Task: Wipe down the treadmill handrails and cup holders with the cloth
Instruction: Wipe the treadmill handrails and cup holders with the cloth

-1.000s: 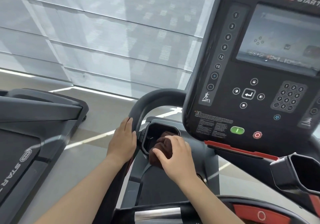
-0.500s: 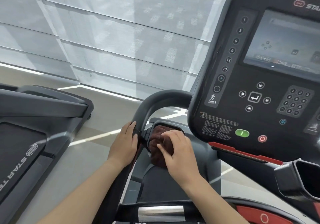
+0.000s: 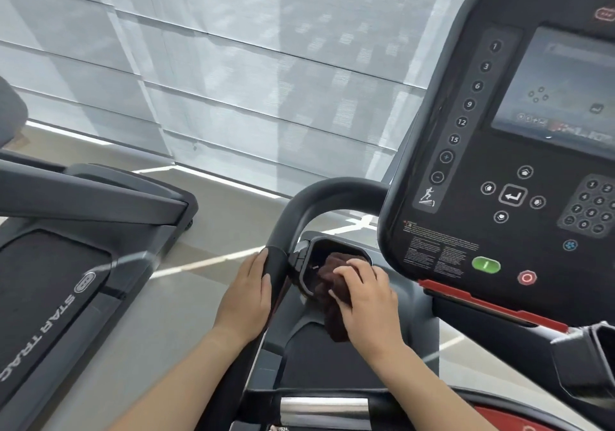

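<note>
My right hand (image 3: pixel 367 301) grips a dark brown cloth (image 3: pixel 332 311) and presses it into the left cup holder (image 3: pixel 319 251), a black angular pocket just left of the console. Part of the cloth hangs below the holder's rim. My left hand (image 3: pixel 246 297) is wrapped around the curved black left handrail (image 3: pixel 299 211) right beside the holder. A second cup holder (image 3: pixel 599 357) shows at the right edge, with no hand near it.
The treadmill console (image 3: pixel 499 164) with screen, keypad and green and red buttons looms above right. A neighbouring treadmill (image 3: pixel 66 264) stands to the left across a strip of floor. Window blinds (image 3: pixel 233 81) fill the background. A chrome-and-black front bar (image 3: pixel 319 410) runs below my arms.
My right hand has pushed the cloth forward and deeper into the left cup holder. My left hand stays on the handrail. The camera has shifted left and closer.
</note>
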